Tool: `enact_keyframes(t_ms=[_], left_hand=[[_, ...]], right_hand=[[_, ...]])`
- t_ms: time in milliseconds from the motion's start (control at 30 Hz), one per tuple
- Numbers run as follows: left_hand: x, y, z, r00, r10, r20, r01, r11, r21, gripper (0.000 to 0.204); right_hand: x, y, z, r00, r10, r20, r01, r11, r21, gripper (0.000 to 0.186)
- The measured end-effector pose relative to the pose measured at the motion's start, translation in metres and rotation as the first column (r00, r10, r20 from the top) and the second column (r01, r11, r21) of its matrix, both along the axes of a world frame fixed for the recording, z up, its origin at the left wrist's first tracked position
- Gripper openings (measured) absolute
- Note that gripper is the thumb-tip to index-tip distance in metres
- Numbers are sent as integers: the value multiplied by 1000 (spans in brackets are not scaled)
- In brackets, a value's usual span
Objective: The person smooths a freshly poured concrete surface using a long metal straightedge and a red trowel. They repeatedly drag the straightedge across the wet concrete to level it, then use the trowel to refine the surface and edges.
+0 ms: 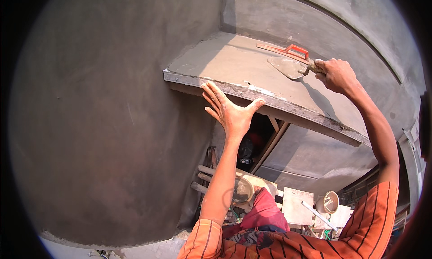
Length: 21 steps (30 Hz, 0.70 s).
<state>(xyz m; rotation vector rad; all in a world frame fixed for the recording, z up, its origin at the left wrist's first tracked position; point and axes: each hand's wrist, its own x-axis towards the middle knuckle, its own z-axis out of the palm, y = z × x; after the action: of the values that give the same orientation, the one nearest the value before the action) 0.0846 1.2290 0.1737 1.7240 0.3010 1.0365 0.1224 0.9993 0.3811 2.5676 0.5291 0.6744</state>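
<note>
With its fingers closed round the handle, my right hand (335,75) holds a pointed trowel (288,67) over a grey plastered ledge (225,56). The blade is smeared with mortar. Just behind it on the ledge lies a float with an orange-red handle (297,49). My left hand (231,111) is open, fingers spread and dusty, at the front edge of the ledge beside a straight edging strip (198,82). Whether its fingertips touch the strip I cannot tell. White patches mark the strip near its middle.
A tall grey plastered wall (99,115) fills the left side. Below me are boards (298,207) on wooden poles, a round bucket (243,189), a pale pail (330,202) and a long white bar (318,215). Under the ledge a dark opening (256,137) shows wooden props.
</note>
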Motion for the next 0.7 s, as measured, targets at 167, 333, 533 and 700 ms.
enact_keyframes(t_ms=[167,333,533,700], left_hand=[[0,1,-1,1000,3,3,-3,1000,3,151],[-3,7,-2,1000,27,-12,-27,1000,12,152],[1,-1,-2,1000,0,-5,0,1000,10,152],[1,-2,0,1000,12,-17,-12,1000,17,153]], right_hand=[[-30,-5,6,995,100,-21,-94,979,180,28],[-43,26,-16,934,351,-70,-338,929,148,38],[-7,20,-4,988,153,-37,-149,985,85,36],[-16,41,-2,960,272,62,-277,955,105,33]])
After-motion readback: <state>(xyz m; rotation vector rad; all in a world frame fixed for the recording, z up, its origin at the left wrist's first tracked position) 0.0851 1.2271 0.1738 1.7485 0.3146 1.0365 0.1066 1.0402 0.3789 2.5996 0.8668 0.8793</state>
